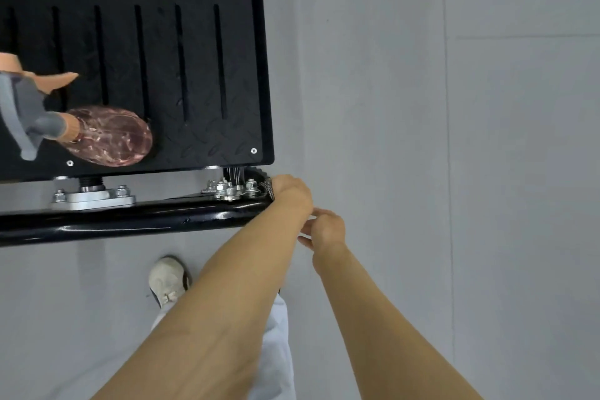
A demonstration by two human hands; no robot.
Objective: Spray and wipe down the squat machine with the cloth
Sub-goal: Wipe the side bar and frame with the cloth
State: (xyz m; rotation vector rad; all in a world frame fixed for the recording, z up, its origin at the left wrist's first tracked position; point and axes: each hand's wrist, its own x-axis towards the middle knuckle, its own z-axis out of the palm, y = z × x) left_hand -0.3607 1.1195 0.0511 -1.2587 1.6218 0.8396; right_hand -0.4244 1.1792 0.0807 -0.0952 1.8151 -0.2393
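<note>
With the pink marbled spray bottle [107, 136] lying on the black treaded footplate [201, 75], wiping looked under way with much seemingly left: the left grip [290, 191] covered the grey patterned cloth [271, 190] at the end of the glossy black tube [130, 221], its fingers hidden so its hold could not be told, while the right grip [326, 230] hung loosely curled and empty.

Two hands [290, 193] [328, 230], one cloth [270, 191], one spray bottle [107, 136], one shoe [167, 279].

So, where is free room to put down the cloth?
The platform is bare right of the spray bottle, up to its right edge. Crowded: the bolts at its near corner, where the left hand holds the cloth.
</note>
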